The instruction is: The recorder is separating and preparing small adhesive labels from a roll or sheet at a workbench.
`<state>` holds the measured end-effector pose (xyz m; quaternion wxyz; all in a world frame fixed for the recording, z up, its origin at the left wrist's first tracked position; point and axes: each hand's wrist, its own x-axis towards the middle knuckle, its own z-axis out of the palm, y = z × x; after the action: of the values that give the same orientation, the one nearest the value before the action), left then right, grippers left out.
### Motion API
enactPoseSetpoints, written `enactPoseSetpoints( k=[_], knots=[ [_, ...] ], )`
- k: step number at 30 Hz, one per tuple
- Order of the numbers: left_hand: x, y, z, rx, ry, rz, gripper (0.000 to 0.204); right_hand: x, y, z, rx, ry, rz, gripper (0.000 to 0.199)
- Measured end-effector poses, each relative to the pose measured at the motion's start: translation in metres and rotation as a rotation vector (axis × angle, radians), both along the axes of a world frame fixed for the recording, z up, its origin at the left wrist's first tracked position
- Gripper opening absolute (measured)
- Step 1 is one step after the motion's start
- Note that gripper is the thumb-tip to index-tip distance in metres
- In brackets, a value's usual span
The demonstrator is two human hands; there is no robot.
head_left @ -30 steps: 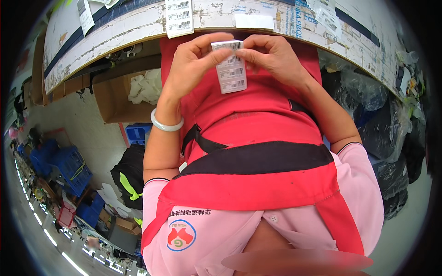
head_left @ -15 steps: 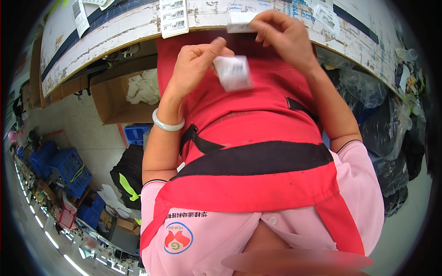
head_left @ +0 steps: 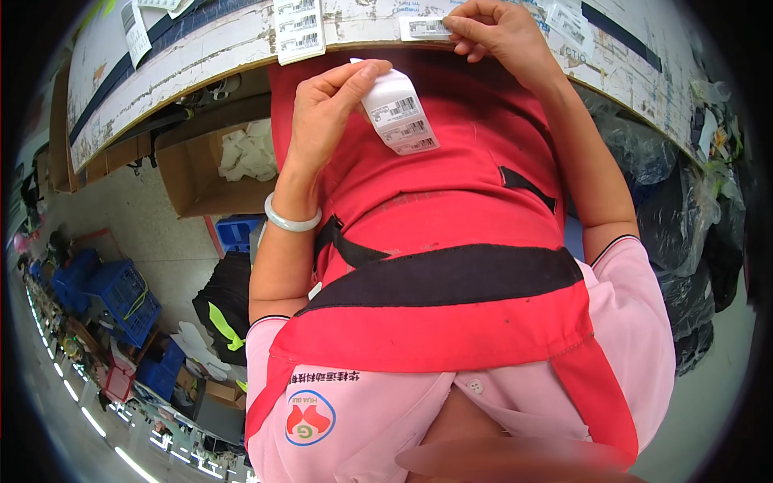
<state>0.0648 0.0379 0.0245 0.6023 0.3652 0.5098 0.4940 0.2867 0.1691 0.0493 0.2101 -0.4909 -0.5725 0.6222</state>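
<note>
A curling strip of white barcode labels hangs from my left hand, whose thumb and fingers pinch its upper end in front of the red apron. At the table's near edge my right hand grips the right end of a small white barcode label between thumb and finger. That label lies flat at the edge, apart from the strip. Left of it, a stack of barcode label sheets rests on the worn white tabletop, overhanging its edge slightly.
More labels lie at the table's far left, and others at the right. Below the table's left side stands a cardboard box with crumpled white paper. Dark plastic bags hang at the right; blue crates stand at the left.
The strip in my left hand has stopped swinging and turned its printed side into view. My left hand has shifted slightly left; the right has moved a little up with its label.
</note>
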Motion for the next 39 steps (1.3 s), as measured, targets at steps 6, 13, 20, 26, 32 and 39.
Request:
enactPoseSetpoints(
  k=[6,13,20,26,32,39],
  knots=[
    [0.003,0.0,-0.002,-0.013,-0.02,0.015,0.027,-0.001,0.001,-0.001,-0.015,-0.003,-0.003,0.014],
    [0.003,0.0,-0.003,-0.014,-0.021,0.016,0.026,-0.003,0.0,-0.001,0.012,-0.04,-0.003,0.016],
    [0.004,0.0,-0.005,-0.018,-0.036,0.016,0.025,-0.004,0.0,-0.003,0.029,-0.03,0.01,0.016],
    [0.003,-0.001,-0.006,-0.02,-0.03,0.033,0.026,-0.01,-0.001,0.004,0.067,-0.092,0.052,0.014],
    [0.005,0.0,0.002,-0.064,-0.166,0.039,0.026,-0.006,-0.004,0.009,0.07,-0.124,0.035,0.015],
    [0.002,-0.012,0.006,-0.084,-0.107,0.014,0.027,0.063,0.009,0.0,0.19,0.098,-0.28,0.012]
  ],
)
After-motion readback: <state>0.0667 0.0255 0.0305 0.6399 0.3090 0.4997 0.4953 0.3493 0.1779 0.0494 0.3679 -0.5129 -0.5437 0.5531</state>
